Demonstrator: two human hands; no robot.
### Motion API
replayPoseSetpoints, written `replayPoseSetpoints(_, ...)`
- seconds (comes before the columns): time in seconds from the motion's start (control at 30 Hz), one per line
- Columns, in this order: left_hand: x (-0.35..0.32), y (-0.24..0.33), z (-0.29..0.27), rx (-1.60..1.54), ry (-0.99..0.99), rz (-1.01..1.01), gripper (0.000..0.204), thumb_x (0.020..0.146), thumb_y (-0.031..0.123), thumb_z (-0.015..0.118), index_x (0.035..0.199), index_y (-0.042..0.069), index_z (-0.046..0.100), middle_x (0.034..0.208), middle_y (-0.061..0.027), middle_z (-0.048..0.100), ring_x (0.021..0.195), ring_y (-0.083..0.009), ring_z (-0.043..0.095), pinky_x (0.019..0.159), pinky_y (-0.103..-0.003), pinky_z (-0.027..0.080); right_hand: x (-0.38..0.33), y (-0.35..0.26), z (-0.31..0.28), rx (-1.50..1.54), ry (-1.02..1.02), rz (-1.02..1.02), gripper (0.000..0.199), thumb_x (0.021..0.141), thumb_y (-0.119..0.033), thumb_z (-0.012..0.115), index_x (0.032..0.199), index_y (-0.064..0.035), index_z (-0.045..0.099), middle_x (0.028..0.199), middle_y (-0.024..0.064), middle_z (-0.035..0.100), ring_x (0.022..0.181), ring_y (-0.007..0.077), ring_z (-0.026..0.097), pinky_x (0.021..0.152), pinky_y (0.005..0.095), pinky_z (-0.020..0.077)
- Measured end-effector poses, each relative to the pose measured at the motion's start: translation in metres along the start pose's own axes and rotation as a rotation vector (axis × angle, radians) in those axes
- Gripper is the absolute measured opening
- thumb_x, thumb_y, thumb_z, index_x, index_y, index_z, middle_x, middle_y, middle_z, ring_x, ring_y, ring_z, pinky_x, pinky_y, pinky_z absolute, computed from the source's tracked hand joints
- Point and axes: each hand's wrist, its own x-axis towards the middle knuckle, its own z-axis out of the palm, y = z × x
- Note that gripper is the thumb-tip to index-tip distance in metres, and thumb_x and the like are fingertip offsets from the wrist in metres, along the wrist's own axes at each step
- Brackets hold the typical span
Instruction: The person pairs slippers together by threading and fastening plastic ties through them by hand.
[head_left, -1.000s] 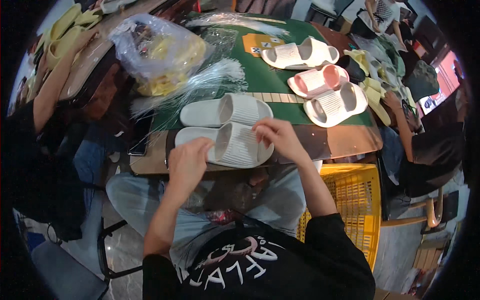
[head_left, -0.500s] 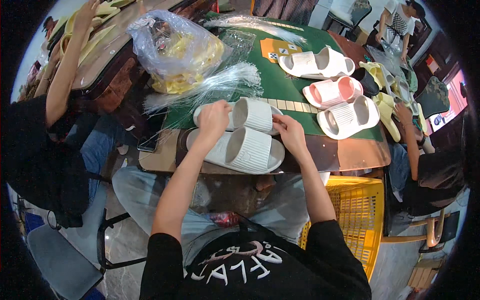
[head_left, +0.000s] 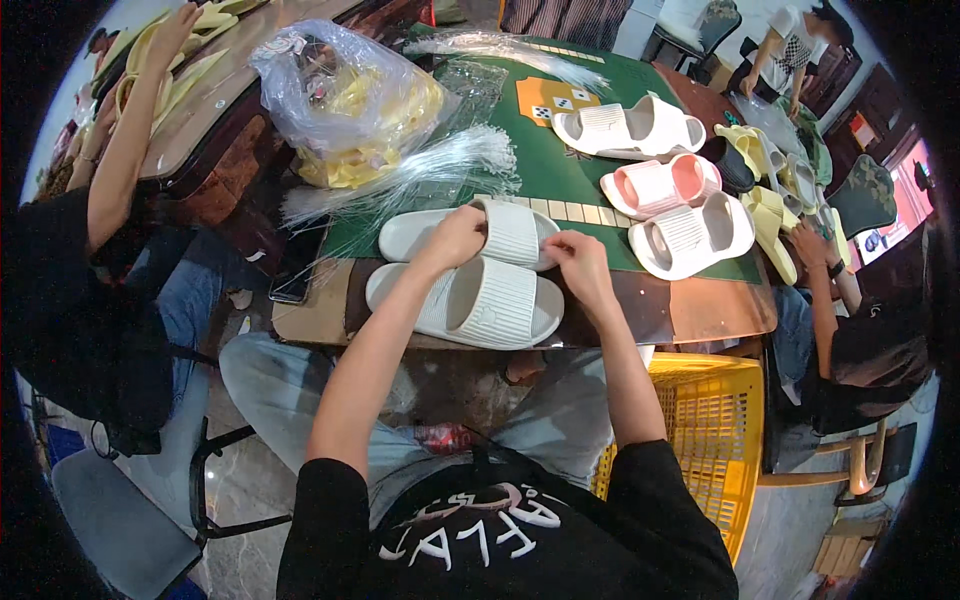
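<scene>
Two pale grey-white slide sandals lie side by side at the near table edge, toes to the right. My left hand [head_left: 460, 236] is at the foot opening of the far sandal [head_left: 410, 232], fingers curled in beside its ribbed strap, with the tips hidden. At that sandal's toe end is my right hand [head_left: 580, 262], its thumb and fingers pinched together; whatever sits between them is too small to make out. Neither hand touches the near sandal [head_left: 490, 312], which lies flat in front of my wrists.
White sandals [head_left: 690, 238] and a pink sandal [head_left: 662, 184] stand to the right. Bundled clear plastic strands [head_left: 430, 165] and a bag of yellow pieces [head_left: 350, 110] lie far left. A yellow basket [head_left: 705, 430] stands below the table's right side. Co-workers sit on both sides.
My left hand has shifted right along the far sandal, from its heel side to the strap. My right hand stays at the toe end, its fingers now drawn closer together.
</scene>
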Motion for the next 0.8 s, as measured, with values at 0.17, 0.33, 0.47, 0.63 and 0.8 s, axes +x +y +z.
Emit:
replayPoseSetpoints(0.17,-0.05,0.035,-0.064,0.483,0.097,0.106,0.012,0.074,0.015,0.06,0.077,0.005,0.065,0.068,-0.0115,0.061,0.065,-0.0296,0.059,0.059,-0.037,0.046,-0.008,0.003,-0.04,0.488,-0.013,0.296,0.014,0.08,-0.013,0.061,0.081,0.0005,0.065,0.065,0.0033,0.06,0.054,0.0087,0.053,0.049,0.0202,0.0393)
replayPoseSetpoints(0.33,-0.088,0.035,-0.101,0.715,0.34,0.086,0.01,0.072,0.013,0.058,0.07,0.004,0.061,0.076,-0.0149,0.06,0.078,-0.0327,0.059,0.066,-0.042,0.047,-0.023,0.002,-0.059,0.97,-0.082,0.407,0.017,0.084,-0.007,0.054,0.099,-0.0019,0.058,0.071,0.0025,0.053,0.056,0.0094,0.046,0.051,0.0196,0.0356)
replayPoseSetpoints(0.47,-0.11,0.026,-0.096,0.916,0.474,0.055,0.008,0.073,0.015,0.06,0.068,0.008,0.058,0.069,-0.0095,0.058,0.072,-0.0268,0.057,0.063,-0.037,0.048,-0.037,0.008,-0.054,1.321,-0.137,0.391,0.017,0.085,-0.004,0.052,0.102,-0.0025,0.056,0.073,0.0027,0.049,0.059,0.0103,0.043,0.052,0.0203,0.0351)
replayPoseSetpoints(0.63,-0.121,0.025,-0.097,0.916,0.509,-0.078,0.005,0.075,0.005,0.053,0.071,0.005,0.055,0.072,-0.0106,0.058,0.072,-0.0279,0.058,0.057,-0.037,0.049,-0.044,0.02,-0.049,1.532,-0.111,0.284,0.017,0.085,-0.004,0.055,0.101,-0.0033,0.058,0.075,0.0021,0.051,0.062,0.0104,0.043,0.054,0.0206,0.0356)
replayPoseSetpoints(0.8,-0.115,0.021,-0.085,0.501,0.418,0.004,0.014,0.075,0.005,0.058,0.089,0.002,0.057,0.085,-0.0144,0.058,0.081,-0.032,0.058,0.07,-0.04,0.048,-0.049,0.016,-0.04,1.34,-0.105,0.292,0.017,0.085,-0.005,0.055,0.102,-0.0029,0.058,0.077,0.002,0.053,0.063,0.0105,0.046,0.056,0.0221,0.0373)
